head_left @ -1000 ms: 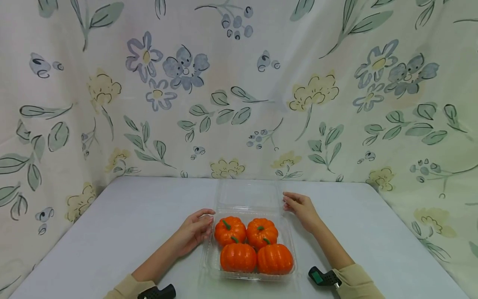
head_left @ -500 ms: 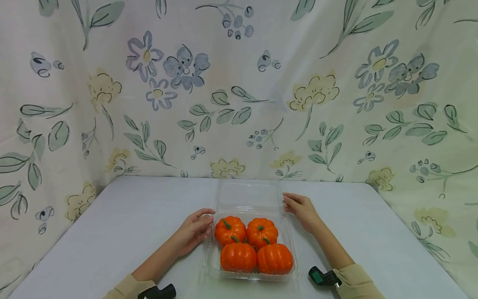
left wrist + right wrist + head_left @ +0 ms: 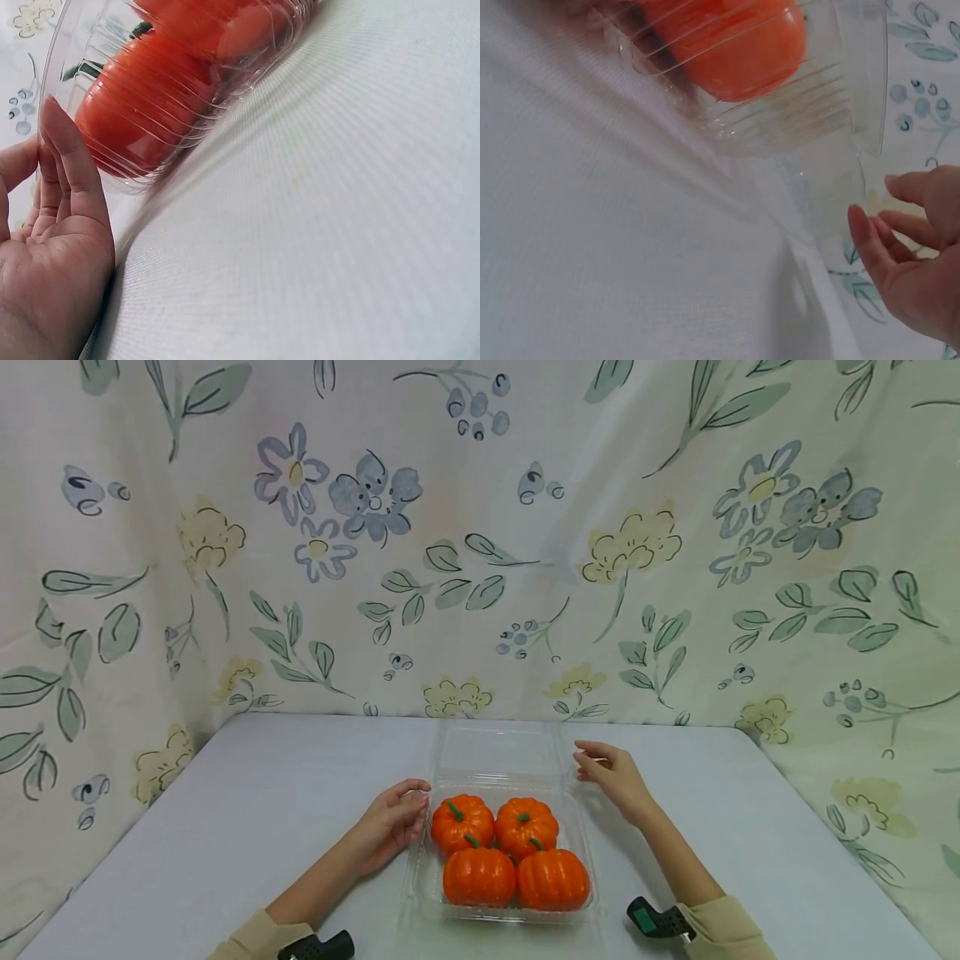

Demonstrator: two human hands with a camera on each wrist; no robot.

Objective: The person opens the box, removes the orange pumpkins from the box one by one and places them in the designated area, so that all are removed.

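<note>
A clear plastic clamshell container [image 3: 576,835] lies unfolded on the table, its lid [image 3: 498,752] flat toward the back. Several small orange pumpkins [image 3: 478,877] with green stems sit in two rows in the base. At the container's back left corner, my left hand [image 3: 390,827] pinches the rim; in the left wrist view the thumb and fingers of that hand [image 3: 64,217] meet at the rim. My right hand [image 3: 615,781] is just right of the lid, a small gap apart. The right wrist view has this hand [image 3: 915,255] with fingers loosely bent and nothing between them.
The white table [image 3: 300,777] extends to both sides of the container. Behind it hangs a floral cloth [image 3: 480,568]. Black devices are strapped at the left cuff [image 3: 318,946] and the right cuff [image 3: 660,920].
My right hand has come away from the lid's right edge, shifting slightly right with its fingers parting. The left hand, container and pumpkins stay where they were.
</note>
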